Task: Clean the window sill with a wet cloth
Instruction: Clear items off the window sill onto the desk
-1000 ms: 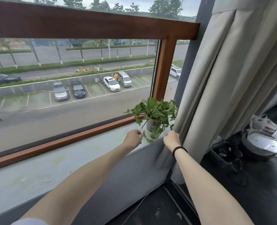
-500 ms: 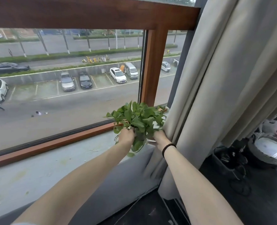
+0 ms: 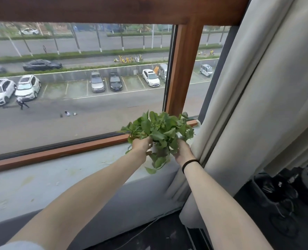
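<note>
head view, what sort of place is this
Probably an upper-floor room: a brown wooden window frame over a pale grey window sill, a beige fabric curtain, and parked cars far below. Left hand and right hand hold a leafy green potted plant.

No writing can be read anywhere; plates on the parked cars appear too small.

Upper-floor room: curtain, window sill, car park below.
</note>
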`<state>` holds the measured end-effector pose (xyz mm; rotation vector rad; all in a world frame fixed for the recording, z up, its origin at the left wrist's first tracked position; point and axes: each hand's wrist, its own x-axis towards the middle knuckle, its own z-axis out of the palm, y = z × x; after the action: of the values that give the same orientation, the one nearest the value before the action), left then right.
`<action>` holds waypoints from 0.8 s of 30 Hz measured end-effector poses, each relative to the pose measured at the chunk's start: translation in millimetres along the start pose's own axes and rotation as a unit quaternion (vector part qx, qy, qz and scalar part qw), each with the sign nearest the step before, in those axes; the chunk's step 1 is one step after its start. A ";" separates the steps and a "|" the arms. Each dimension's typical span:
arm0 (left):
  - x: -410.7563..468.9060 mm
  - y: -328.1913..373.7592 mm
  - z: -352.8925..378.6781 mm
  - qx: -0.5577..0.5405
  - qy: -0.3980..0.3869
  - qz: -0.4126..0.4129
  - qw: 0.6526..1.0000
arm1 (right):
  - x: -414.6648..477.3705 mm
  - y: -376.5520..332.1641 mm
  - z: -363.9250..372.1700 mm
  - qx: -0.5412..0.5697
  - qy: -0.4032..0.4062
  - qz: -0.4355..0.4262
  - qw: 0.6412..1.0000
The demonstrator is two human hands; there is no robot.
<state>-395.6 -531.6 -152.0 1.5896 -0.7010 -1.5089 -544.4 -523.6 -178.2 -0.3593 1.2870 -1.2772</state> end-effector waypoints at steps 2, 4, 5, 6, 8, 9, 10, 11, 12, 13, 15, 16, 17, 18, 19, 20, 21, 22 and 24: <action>-2.0 4.5 1.6 -0.005 -0.009 0.009 1.000 | -1.4 -4.0 0.6 0.012 -0.009 -0.003 1.000; -4.5 11.0 1.8 -0.016 -0.008 0.024 1.000 | -3.7 -9.8 2.7 0.021 -0.018 -0.014 1.000; -5.1 14.6 1.6 -0.022 -0.008 0.030 0.999 | -6.2 -13.6 4.2 0.018 -0.025 -0.021 0.999; -5.8 18.7 0.2 -0.024 -0.006 0.034 0.999 | -7.7 -17.5 6.8 0.019 -0.035 -0.027 0.999; -5.7 26.4 -3.8 -0.026 -0.008 0.040 0.999 | -11.5 -25.7 13.5 0.014 -0.057 -0.044 0.997; -5.4 29.8 -6.4 -0.025 -0.007 0.043 0.999 | -13.3 -28.7 16.9 0.006 -0.068 -0.051 0.996; -6.9 33.5 -10.3 -0.021 -0.008 0.047 0.999 | -15.5 -30.4 21.0 0.004 -0.080 -0.054 0.995; -7.6 36.4 -15.9 -0.019 -0.010 0.051 0.998 | -15.6 -30.9 24.8 -0.001 -0.094 -0.056 0.994; -7.2 38.7 -24.1 -0.022 -0.009 0.057 0.998 | -17.4 -30.8 31.0 -0.005 -0.108 -0.054 0.993; -6.5 40.1 -30.2 -0.024 -0.012 0.058 0.998 | -16.1 -29.9 34.2 -0.014 -0.114 -0.051 0.992; -9.3 43.3 -51.7 -0.032 -0.001 0.070 0.997 | -20.4 -25.1 49.4 -0.038 -0.130 -0.041 0.990; -11.9 43.9 -64.2 -0.037 0.008 0.076 0.996 | -23.3 -20.5 58.1 -0.045 -0.141 -0.037 0.988; -13.8 44.4 -78.1 -0.044 0.019 0.082 0.995 | -23.5 -14.4 67.2 -0.051 -0.158 -0.039 0.985; -16.1 43.9 -92.9 -0.052 0.031 0.088 0.994 | -26.4 -8.4 78.2 -0.054 -0.183 -0.039 0.981; -19.8 42.3 -110.0 -0.064 0.045 0.094 0.993 | -30.7 -1.7 91.7 -0.065 -0.209 -0.038 0.975; -25.3 40.5 -126.4 -0.077 0.058 0.098 0.990 | -35.0 5.1 105.6 -0.078 -0.234 -0.036 0.968; -32.2 37.8 -144.6 -0.092 0.070 0.103 0.988 | -38.6 13.3 121.2 -0.101 -0.257 -0.036 0.960; -38.4 35.3 -159.3 -0.105 0.076 0.111 0.985 | -43.7 19.9 135.3 -0.121 -0.281 -0.036 0.951; -53.0 28.7 -192.4 -0.126 0.106 0.130 0.978 | -62.3 34.7 165.6 -0.152 -0.329 -0.033 0.931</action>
<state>-209.5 -466.8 -109.3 1.3820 -0.5486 -1.1677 -374.0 -530.0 -119.5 -0.9714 0.8858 -0.8854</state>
